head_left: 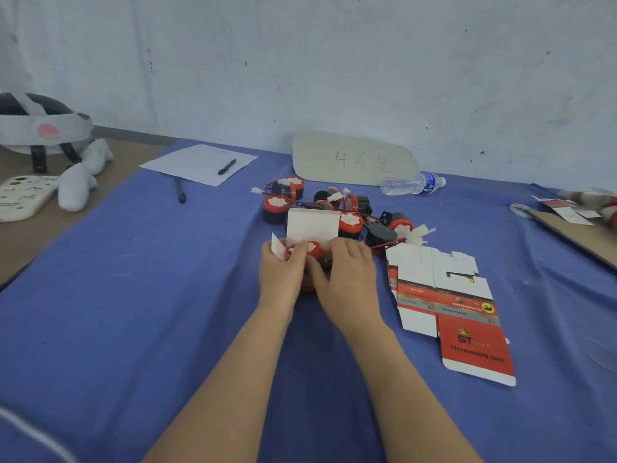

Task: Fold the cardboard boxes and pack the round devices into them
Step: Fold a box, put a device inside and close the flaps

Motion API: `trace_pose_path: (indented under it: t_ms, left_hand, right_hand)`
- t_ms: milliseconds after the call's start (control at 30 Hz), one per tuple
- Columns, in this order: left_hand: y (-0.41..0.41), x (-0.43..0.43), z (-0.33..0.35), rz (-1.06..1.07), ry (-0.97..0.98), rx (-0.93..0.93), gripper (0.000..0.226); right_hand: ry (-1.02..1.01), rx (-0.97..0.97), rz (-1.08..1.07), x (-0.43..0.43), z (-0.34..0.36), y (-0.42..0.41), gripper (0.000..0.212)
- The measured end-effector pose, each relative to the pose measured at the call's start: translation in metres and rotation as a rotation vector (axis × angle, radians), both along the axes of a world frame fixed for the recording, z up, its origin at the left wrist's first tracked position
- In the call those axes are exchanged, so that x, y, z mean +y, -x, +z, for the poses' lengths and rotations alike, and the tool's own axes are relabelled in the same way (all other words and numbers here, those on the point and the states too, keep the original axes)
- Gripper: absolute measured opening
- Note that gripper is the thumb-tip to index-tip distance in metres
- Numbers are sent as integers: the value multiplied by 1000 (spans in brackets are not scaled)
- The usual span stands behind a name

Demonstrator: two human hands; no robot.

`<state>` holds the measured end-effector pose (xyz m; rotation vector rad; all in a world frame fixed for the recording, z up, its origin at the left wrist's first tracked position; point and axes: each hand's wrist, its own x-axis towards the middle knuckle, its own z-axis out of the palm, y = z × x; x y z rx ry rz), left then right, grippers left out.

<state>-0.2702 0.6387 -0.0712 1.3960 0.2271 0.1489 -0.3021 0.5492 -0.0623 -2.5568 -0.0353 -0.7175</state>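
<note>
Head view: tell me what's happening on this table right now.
A person is packing. The left hand and right hand grip an open box on the blue cloth, its white flap standing up. A round device with a red and white top sits in the box's mouth, partly covered by the left hand. More devices lie piled just behind, and flat boxes lie stacked to the right.
</note>
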Motion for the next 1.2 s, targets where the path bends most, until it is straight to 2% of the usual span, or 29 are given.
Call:
trace_pose_path:
  t_ms: [100, 400, 467, 567, 633, 700, 800, 867, 1067, 1200]
  left_hand:
    - [0, 0, -3, -17, -63, -46, 26]
    - [4, -2, -5, -39, -254, -124, 43]
    - [5, -3, -5, -27, -302, -126, 42]
    - [5, -4, -5, -4, -360, -102, 42]
    - [4, -5, -4, 5, -389, -89, 45]
    - [4, -5, -3, 10, -410, -89, 48]
    - [5, -5, -4, 22, -412, -100, 48]
    - [5, -5, -4, 28, -416, -105, 46]
    - [5, -8, -6, 18, -420, -133, 40]
    - [6, -9, -6, 5, -409, -151, 42]
  right_hand:
    - [154, 52, -82, -2, 2, 0, 27]
    - [208, 160, -82, -9, 5, 0, 31]
    - [96, 75, -80, -11, 4, 1, 28]
    - [-297, -177, -134, -19, 14, 0, 33]
    - [-458, -215, -153, -27, 19, -1, 41]
    - [-422, -166, -203, -35, 18, -4, 43]
    - [-265, -90, -257, -44, 11, -7, 34]
    - [-250, -59, -249, -48, 9, -8, 30]
    - [-302, -167, -20, -24, 15, -1, 25]
    - [-267, -118, 85, -16, 17, 2, 20]
